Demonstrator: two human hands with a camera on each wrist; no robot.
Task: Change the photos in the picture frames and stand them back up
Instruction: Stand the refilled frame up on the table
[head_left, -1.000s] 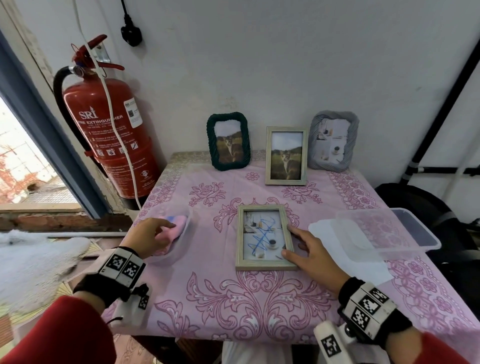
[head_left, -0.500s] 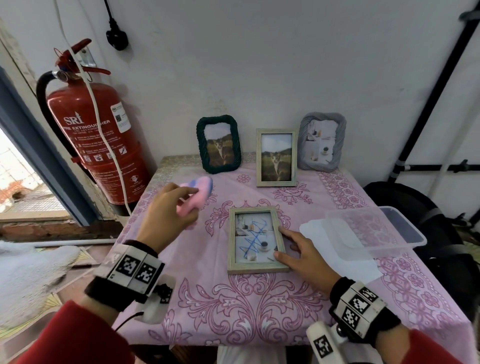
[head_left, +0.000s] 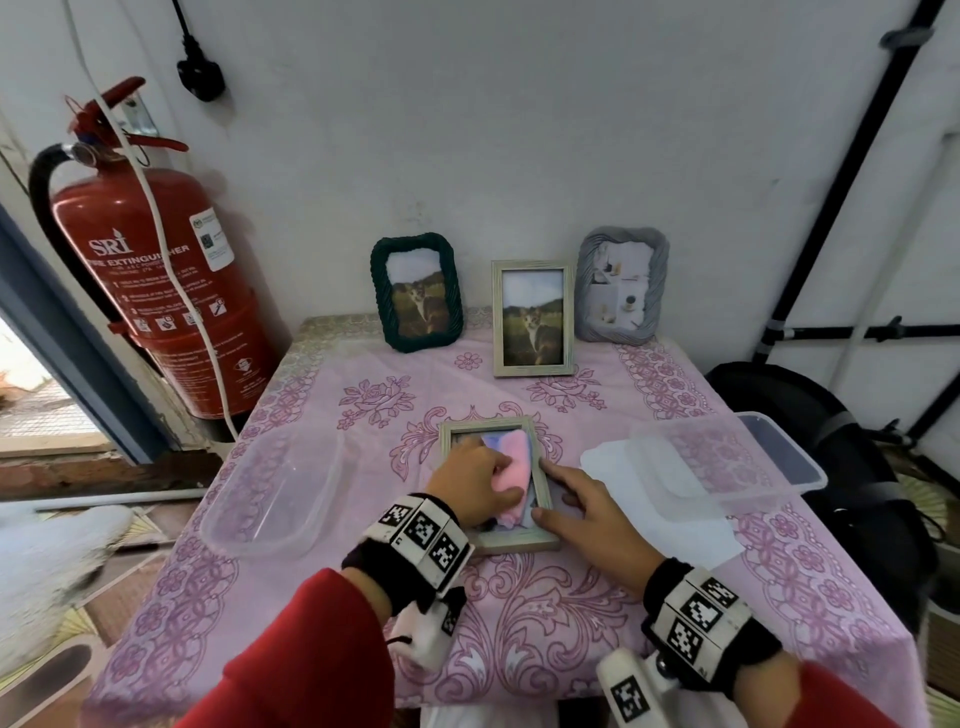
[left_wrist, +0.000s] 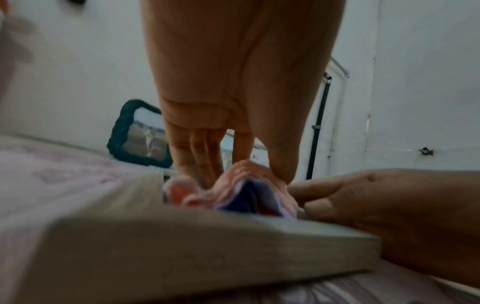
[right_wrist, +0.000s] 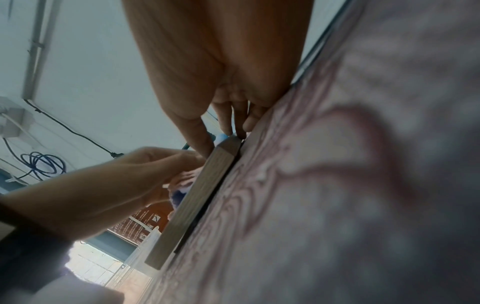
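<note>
A light wooden picture frame (head_left: 519, 544) lies flat, face up, in the middle of the pink tablecloth (head_left: 332, 597). My left hand (head_left: 483, 467) holds a pink and lilac cloth (head_left: 511, 465) bunched between thumb and fingers and presses it on the frame's glass. The left wrist view shows the cloth (left_wrist: 241, 185) under those fingertips, behind the frame's near edge (left_wrist: 182, 246). My right hand (head_left: 582, 504) rests with straight fingers on the frame's right rail (right_wrist: 197, 195). The photo under the cloth is mostly hidden.
Three frames stand against the back wall: green (head_left: 415, 293), wooden (head_left: 533, 318) and grey (head_left: 622, 285). A clear tub (head_left: 270, 493) sits at the left, another clear tub (head_left: 727, 457) on white paper at the right. A red fire extinguisher (head_left: 156, 291) stands left of the table.
My left hand took the cloth out of the left tub, carried it rightwards and set it down on the flat frame's glass. The right hand stayed on the frame's right edge.
</note>
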